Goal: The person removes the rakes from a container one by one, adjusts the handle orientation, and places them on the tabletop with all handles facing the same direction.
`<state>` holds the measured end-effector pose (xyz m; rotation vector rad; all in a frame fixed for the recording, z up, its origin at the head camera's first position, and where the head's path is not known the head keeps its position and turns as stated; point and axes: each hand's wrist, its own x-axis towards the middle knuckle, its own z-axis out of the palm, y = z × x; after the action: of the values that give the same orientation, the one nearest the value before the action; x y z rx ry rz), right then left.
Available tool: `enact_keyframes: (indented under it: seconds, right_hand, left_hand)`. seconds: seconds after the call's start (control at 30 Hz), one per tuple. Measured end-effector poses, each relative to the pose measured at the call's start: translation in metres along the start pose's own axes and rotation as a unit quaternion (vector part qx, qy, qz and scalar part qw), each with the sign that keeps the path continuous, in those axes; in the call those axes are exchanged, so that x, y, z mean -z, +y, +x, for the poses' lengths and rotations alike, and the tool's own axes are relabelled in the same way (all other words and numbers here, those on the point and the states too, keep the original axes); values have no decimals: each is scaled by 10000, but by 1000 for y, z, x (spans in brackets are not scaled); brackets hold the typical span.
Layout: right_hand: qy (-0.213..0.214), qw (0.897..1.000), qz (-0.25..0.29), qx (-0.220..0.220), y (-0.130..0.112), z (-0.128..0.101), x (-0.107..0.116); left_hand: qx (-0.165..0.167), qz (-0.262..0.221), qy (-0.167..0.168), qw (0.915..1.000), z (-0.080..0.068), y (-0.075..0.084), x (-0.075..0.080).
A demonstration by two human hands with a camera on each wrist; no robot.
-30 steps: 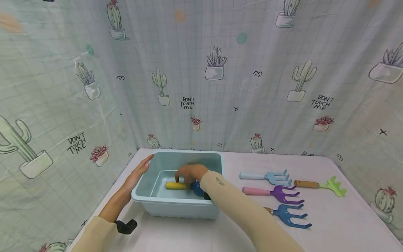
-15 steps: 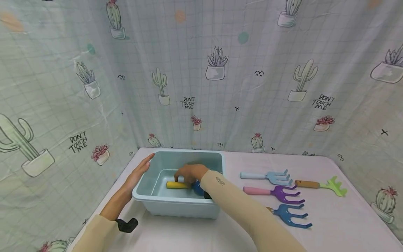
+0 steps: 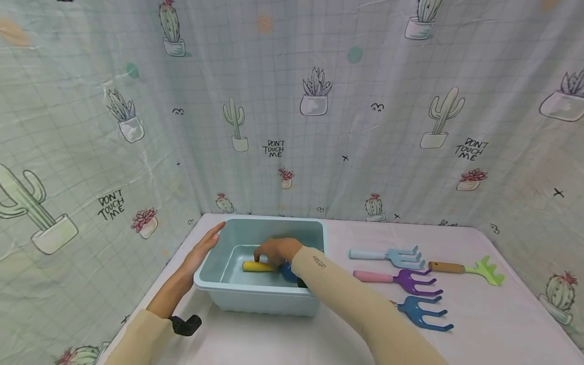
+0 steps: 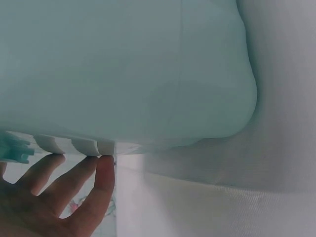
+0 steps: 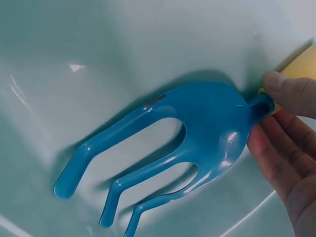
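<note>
Inside a pale blue-green plastic bin [image 3: 255,290] my right hand [image 3: 279,250] reaches down. It grips a hand cultivator at the neck, where the yellow handle [image 3: 256,266] meets the blue three-pronged head [image 5: 212,116]. In the right wrist view the thumb lies on top and the fingers curl beneath; the prongs lie close over the bin floor. My left hand [image 3: 201,253] rests along the bin's left side with straight fingers. The left wrist view shows its fingertips [image 4: 104,163] right at the bin's rim.
Right of the bin, more cultivators lie on the white table: a light blue one [image 3: 401,257], a purple one with a pink handle [image 3: 412,281], a dark blue one [image 3: 420,309] partly behind my right sleeve, and a green one with a wooden handle [image 3: 484,269]. A cactus-print curtain [image 3: 292,126] encloses the table.
</note>
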<state>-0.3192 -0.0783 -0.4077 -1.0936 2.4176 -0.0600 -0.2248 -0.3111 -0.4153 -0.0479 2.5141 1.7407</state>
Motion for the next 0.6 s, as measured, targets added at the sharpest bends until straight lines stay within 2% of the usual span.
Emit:
enact_keyframes:
  seconds: [0.33, 0.6]
  right_hand:
    - [-69, 9999, 109, 66, -1, -2, 3]
    - [-79, 9998, -75, 171, 0, 2, 3]
  left_hand:
    - [-30, -3, -4, 10000, 0, -1, 1]
    - [-8, -1, -6, 10000, -3, 0, 1]
